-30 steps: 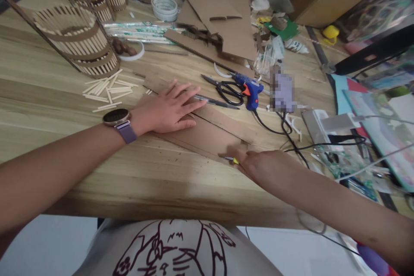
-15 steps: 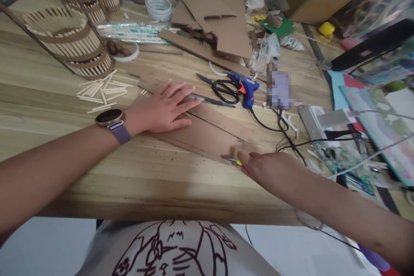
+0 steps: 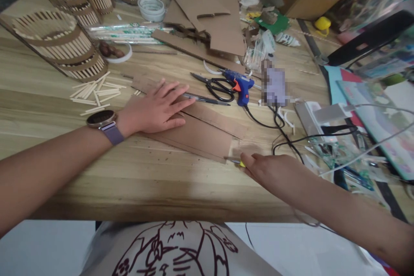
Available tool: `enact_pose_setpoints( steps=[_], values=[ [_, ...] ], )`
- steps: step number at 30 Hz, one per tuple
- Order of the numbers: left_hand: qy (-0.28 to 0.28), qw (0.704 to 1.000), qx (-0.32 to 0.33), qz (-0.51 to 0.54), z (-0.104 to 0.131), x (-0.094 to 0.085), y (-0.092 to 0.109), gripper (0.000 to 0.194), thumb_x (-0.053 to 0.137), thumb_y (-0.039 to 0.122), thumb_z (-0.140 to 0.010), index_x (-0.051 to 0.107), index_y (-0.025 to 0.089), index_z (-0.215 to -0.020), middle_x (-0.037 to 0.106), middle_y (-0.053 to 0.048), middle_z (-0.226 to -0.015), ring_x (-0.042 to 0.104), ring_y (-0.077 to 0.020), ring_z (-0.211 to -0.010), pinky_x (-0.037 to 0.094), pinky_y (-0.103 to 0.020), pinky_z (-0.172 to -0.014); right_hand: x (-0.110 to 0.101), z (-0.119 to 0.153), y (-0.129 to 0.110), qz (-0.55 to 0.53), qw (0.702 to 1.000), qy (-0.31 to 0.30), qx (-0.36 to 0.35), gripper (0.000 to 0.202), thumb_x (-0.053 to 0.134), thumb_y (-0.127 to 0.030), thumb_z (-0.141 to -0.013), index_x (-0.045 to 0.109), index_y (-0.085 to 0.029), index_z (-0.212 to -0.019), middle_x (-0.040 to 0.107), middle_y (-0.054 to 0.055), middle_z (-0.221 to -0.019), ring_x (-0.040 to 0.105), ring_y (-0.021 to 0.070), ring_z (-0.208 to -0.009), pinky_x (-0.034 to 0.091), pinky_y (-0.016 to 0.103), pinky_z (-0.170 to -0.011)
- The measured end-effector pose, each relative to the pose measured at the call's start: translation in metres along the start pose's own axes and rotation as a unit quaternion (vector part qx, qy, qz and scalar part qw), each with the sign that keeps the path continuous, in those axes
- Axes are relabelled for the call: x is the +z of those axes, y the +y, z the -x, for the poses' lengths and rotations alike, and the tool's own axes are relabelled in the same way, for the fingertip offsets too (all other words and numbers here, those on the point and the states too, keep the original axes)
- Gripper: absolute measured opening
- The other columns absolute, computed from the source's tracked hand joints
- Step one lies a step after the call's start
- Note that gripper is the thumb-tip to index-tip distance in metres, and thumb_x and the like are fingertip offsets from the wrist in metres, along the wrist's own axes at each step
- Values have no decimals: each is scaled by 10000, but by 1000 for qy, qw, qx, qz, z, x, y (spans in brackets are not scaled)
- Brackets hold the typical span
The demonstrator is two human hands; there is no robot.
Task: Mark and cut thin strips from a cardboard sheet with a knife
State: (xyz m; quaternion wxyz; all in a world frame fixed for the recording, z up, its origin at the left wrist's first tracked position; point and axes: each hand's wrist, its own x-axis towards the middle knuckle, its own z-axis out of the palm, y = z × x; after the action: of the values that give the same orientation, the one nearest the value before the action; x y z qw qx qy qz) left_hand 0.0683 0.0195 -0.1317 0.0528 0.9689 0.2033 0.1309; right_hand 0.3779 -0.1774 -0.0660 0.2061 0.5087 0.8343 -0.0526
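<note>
My left hand [image 3: 158, 108], with a watch on its wrist, lies flat with fingers spread on a long brown cardboard strip [image 3: 203, 136]. A yellow-handled cutter [image 3: 239, 162] is gripped in my right hand [image 3: 261, 168], its blade at the strip's right end near the lower corner. Along the strip runs a cut or line beside a narrower strip of cardboard [image 3: 213, 116]. A dark pen [image 3: 207, 100] lies just beyond my left fingertips. Black scissors [image 3: 216, 88] rest behind the pen.
A blue glue gun [image 3: 241, 86] with a cord lies right of the scissors. Small wooden sticks [image 3: 97, 92] and a stick basket [image 3: 61, 47] stand at the left. Cardboard pieces [image 3: 207, 4] lie at the back, a white power strip [image 3: 310, 116] at the right.
The view has shifted slightly, moving the table items a little left. The cutter in my right hand has moved right relative to the strip, towards its end. My left hand still presses the cardboard.
</note>
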Motion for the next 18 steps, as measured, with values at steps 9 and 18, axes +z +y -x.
enact_pose_setpoints(
  steps=[9,18],
  values=[
    [-3,1000,2,-2,-1,0,1,620,448,524,-1042,320,310,-1609,309,-116,-1659,246,-377,-1513,137,-664,-1225,1,7,9,-1,995,-99,22,192,477,-243,-1017,548,-178,-1184,750,42,-776,711,191,-608,196,293,-456],
    [1,999,5,-49,-2,1,4,639,361,573,-1064,344,213,-1592,294,-160,-1661,277,-410,-1496,167,-676,-1212,-4,22,11,-3,999,36,27,298,347,-360,-1060,544,-208,-897,620,-5,-535,606,186,-461,221,282,-459]
  ],
)
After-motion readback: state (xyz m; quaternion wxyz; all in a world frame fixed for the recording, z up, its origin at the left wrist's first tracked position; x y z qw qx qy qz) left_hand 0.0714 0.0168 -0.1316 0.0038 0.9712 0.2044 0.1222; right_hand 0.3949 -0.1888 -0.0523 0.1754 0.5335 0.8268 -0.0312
